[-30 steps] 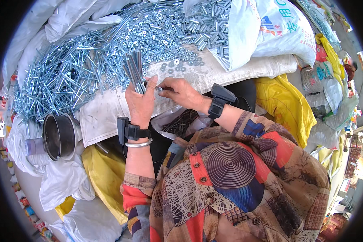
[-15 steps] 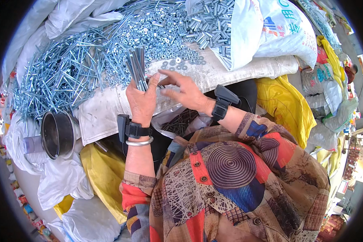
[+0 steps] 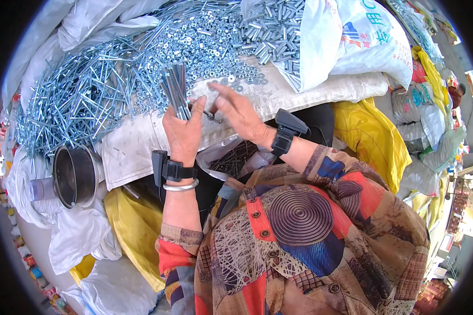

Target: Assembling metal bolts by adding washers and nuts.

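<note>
While the left hand (image 3: 183, 134) keeps its fist wrapped round a bundle of long bolts (image 3: 174, 90), heads up and fanned a little, the right hand (image 3: 240, 113) has left the bundle's side and gone out, fingers spread and open, over the loose nuts (image 3: 243, 80) on the white sack (image 3: 142, 144). A second ago both hands were together at the bundle; now they're apart, with one small dark piece, too small to make out, just between thumb and bundle. My read: one fitting is done and it's reaching for the next nut. Big heap of bolts (image 3: 79, 100) lies to the left, a dark metal pot (image 3: 74, 176) below it.
</note>
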A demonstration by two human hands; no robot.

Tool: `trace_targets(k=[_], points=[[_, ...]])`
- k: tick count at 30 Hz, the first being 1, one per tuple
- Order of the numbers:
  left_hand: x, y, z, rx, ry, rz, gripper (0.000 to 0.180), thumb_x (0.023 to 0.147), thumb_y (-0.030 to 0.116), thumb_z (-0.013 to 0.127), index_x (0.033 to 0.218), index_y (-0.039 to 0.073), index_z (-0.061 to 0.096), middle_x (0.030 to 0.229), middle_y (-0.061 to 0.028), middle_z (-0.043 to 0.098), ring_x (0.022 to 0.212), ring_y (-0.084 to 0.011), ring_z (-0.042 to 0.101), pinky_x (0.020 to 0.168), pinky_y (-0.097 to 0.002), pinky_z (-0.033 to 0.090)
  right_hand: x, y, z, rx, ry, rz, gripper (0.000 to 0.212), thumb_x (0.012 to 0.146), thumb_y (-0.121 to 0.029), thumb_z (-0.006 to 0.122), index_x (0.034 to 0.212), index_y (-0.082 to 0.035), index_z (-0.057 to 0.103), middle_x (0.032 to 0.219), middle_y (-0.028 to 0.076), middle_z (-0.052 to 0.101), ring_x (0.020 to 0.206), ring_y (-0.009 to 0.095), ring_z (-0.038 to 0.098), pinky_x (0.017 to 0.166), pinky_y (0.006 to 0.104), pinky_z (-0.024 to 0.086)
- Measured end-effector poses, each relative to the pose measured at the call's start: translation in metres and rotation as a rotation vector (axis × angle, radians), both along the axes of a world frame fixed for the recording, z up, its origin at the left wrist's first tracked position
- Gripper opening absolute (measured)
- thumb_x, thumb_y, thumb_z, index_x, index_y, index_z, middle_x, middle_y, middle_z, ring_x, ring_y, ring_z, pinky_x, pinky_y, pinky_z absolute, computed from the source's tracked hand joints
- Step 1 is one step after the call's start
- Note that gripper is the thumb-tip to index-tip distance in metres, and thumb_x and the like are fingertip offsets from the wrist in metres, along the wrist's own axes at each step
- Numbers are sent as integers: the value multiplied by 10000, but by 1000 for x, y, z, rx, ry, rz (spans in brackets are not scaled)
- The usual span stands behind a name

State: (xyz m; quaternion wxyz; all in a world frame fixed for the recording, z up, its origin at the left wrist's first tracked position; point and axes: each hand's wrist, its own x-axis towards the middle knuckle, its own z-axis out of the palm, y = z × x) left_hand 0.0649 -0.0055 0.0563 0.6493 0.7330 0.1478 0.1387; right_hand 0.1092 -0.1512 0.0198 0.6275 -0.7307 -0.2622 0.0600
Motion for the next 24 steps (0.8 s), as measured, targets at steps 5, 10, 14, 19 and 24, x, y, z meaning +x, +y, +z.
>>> trace_targets(k=[5, 10, 14, 19, 24], points=[[1, 0, -4, 26, -83, -16, 228, 800, 190, 734, 823, 27, 576, 622, 1, 562, 496, -57, 466, 455, -225, 374, 4, 4, -5, 33, -16, -22, 555, 943, -444, 426, 1270, 3, 468, 837, 143, 610, 821, 249, 591, 776, 360, 449], [2, 3, -7, 99, -113, -3, 248, 797, 217, 737, 822, 32, 573, 597, 4, 547, 477, -60, 483, 446, -215, 373, 8, -5, -7, -272, -221, -28, 455, 915, -403, 479, 1057, 16, 587, 816, 182, 595, 801, 348, 592, 721, 408, 451], [1, 1, -2, 15, -61, -5, 250, 798, 222, 737, 826, 32, 577, 590, 8, 542, 478, -55, 479, 447, -210, 363, 4, 3, -6, -98, -276, -41, 410, 911, -382, 492, 916, 21, 570, 832, 169, 559, 805, 341, 545, 728, 389, 430], [0, 2, -7, 75, -136, 1, 264, 794, 235, 743, 824, 34, 575, 593, 10, 544, 480, -54, 481, 447, -212, 363, 9, -4, -2, -308, -286, -17, 359, 898, -345, 529, 921, 9, 582, 843, 171, 563, 841, 352, 561, 749, 404, 440], [0, -2, 3, 70, -61, 8, 220, 802, 170, 728, 809, 11, 577, 652, -9, 571, 506, -55, 457, 438, -224, 361, 6, 2, -12, -217, -320, 38, 242, 826, -216, 628, 907, -1, 555, 830, 171, 573, 797, 346, 571, 687, 403, 449]])
